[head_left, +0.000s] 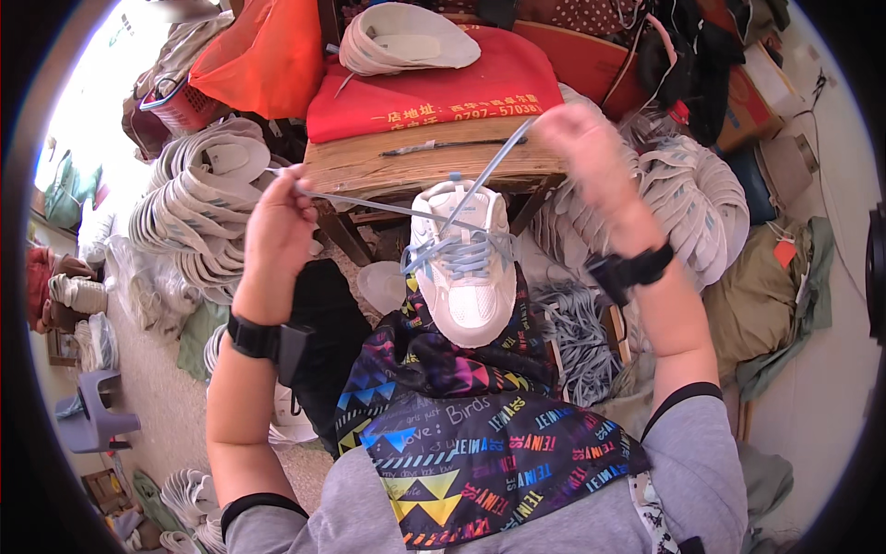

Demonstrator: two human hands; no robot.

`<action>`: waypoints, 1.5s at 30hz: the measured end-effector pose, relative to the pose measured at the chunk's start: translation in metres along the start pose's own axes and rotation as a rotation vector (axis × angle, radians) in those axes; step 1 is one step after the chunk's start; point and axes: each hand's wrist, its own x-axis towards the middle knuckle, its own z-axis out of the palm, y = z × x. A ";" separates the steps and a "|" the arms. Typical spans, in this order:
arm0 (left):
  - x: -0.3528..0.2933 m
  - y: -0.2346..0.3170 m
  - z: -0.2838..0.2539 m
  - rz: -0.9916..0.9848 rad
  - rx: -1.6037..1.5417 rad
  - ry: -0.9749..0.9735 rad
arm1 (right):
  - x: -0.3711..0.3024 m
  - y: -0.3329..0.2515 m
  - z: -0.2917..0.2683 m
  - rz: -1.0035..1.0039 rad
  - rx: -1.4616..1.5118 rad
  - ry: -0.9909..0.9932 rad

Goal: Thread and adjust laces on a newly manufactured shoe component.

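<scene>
A white sneaker [472, 305] with pale blue trim rests on my apron-covered lap, its toe toward me. Grey-blue laces [469, 258] run through its eyelets, and the two long ends cross over the tongue. My left hand [279, 220], up on the left, is closed with a pinch on one shoelace end, which is drawn taut from the shoe. On the upper right my right hand [586, 152] is smeared by motion. The other shoelace [489, 171] rises at a slant to its fingers, which appear closed on it.
Ahead stands a wooden stool [351, 171] bearing a red cloth [415, 97], a stack of white shoe uppers [406, 42] and a thin dark tool [452, 145]. More uppers lie piled left [198, 208] and right [697, 208]. Loose laces [581, 337] fill a box by my right thigh.
</scene>
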 end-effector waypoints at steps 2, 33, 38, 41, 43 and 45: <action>0.003 0.015 0.008 0.044 -0.029 -0.031 | 0.040 0.017 -0.074 -0.031 0.699 0.080; -0.008 0.008 0.027 0.183 0.528 0.109 | -0.045 0.049 -0.065 0.519 0.407 0.053; -0.020 -0.021 0.066 0.119 0.677 -0.126 | -0.061 0.041 -0.003 0.573 0.390 -0.243; -0.016 0.005 0.048 0.172 0.645 -0.085 | -0.057 0.044 -0.015 0.559 0.443 -0.253; 0.002 0.035 0.004 0.258 0.554 0.041 | -0.047 0.050 -0.038 0.558 0.407 -0.144; 0.012 0.087 -0.059 0.248 0.261 0.196 | -0.040 0.057 -0.063 0.512 0.459 0.013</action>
